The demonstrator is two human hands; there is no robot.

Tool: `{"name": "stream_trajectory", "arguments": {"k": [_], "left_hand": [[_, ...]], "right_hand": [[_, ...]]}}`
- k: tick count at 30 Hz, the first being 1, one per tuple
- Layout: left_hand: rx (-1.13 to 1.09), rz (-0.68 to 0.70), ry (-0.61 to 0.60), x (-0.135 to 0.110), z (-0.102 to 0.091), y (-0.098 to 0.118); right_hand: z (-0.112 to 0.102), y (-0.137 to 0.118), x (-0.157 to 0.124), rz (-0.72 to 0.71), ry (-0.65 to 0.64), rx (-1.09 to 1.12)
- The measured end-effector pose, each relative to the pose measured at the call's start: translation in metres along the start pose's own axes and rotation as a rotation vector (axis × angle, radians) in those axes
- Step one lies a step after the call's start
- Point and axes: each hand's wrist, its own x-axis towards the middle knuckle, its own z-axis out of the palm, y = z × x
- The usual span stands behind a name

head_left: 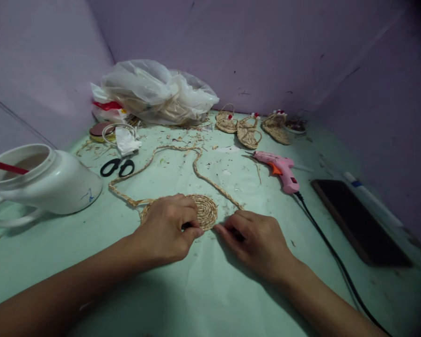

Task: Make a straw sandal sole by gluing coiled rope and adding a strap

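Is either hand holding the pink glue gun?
No, the glue gun lies on the table, clear of the left hand and right hand.

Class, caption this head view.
Left hand and right hand meet at a round coiled straw mat on a pale green table.

Things on the table [210, 290], counted
I count one coiled mat [206, 210], one braided cord [154, 159], one pair of scissors [117, 167], one pink glue gun [280, 171], three small woven pieces [249, 133], one white jug [52, 182].
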Motion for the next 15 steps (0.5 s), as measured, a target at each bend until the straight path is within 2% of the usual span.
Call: {"name": "stream_trajectory", "arguments": {"k": [9, 15], "left_hand": [[0.102, -0.014, 0.006, 0.001, 0.003, 0.002], [0.113, -0.008, 0.011, 0.001, 0.003, 0.002]], "right_hand": [[0.004, 0.009, 0.005, -0.070, 0.042, -0.075], [-0.005, 0.025, 0.007, -0.141, -0.003, 0.008]]}}
